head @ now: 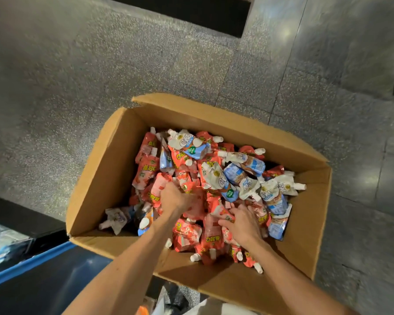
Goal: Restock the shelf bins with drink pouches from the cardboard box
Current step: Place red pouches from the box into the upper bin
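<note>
Against near-left corner of cardboard box (105, 160): sitting close to blue-rimmed object (32, 263); leaving little swing-out room on that side. Left of centre: digging left hand (175, 197) into red pouches (187, 235), fingers curled down and gripping a bunch, fingertips buried. Judging risk: lifting a loose bunch by film alone, letting 1 or more slip back or over the wall; snagging spouts on neighbouring pouches and dragging extras out. Right of centre: resting right hand (241, 223) on red pouches, fingers bent and spread; hold, if any, not discernible. Further right: lying heaped toward far-right wall, white-and-blue pouches (237, 176), mixing 2 kinds and inviting wrong-bin sorting. Around box: standing with 4 walls upright, top fully open; lifting straight up being freest path. Beyond right wall: lying open, speckled floor (350, 201). Not showing shelf bins clearly.
</note>
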Demonstrator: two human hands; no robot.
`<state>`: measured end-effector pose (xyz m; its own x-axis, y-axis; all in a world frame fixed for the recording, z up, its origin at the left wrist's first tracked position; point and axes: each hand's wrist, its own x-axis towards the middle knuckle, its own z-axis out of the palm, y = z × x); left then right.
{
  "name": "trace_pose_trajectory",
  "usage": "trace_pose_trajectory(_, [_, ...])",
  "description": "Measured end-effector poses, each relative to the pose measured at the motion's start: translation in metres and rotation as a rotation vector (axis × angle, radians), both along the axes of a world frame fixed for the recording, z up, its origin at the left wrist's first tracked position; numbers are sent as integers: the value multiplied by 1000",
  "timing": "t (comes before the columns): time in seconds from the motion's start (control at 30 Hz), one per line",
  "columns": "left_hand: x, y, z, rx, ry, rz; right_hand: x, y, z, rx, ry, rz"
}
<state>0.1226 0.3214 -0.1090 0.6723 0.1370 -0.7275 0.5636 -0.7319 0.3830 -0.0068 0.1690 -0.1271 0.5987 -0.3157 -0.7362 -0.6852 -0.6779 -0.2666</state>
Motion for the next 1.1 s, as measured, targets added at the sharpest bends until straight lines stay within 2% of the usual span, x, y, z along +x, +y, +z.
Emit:
trace_pose_trajectory(0.03, [6,11,0,17,-50,-31,-1,-2,1,64,7,-42])
trace_pose_trajectory(0.1, [19,35,-2,172,-113,-199,0,-8,4,182,56,-154])
trace_pose_trajectory(0.2, [31,59,-11,378,-77,-392,-2,-8,8,349,176,-257])
trace_pose_trajectory(0.33, [27,65,-17,231,65,-331,-5,13,9,465,207,-411])
trace_pose_trajectory(0.4, [18,62,-19,213,77,-410,-4,23,15,484,214,-423])
trace_pose_trajectory(0.5, [4,61,-20,375,41,-609,-4,36,17,443,198,-329])
trace_pose_trajectory(0.6, [-4,65,-22,434,-56,-613,-10,44,7,281,157,-278])
trace_pose_trajectory(0.67, [-8,69,-22,421,-108,-607,-9,46,10,248,102,-302])
trace_pose_trajectory(0.77, [-14,74,-19,269,-168,-527,-7,47,8,273,7,-358])
trace_pose_trajectory(0.9, [-20,83,-6,-65,-228,-217,-6,43,18,266,-43,-364])
trace_pose_trajectory(1.0, [-23,85,29,-241,-279,-105,-10,35,37,324,-137,-412])
trace_pose_trajectory(1.1, [-33,92,71,-385,-254,27,-5,33,70,410,-209,-439])
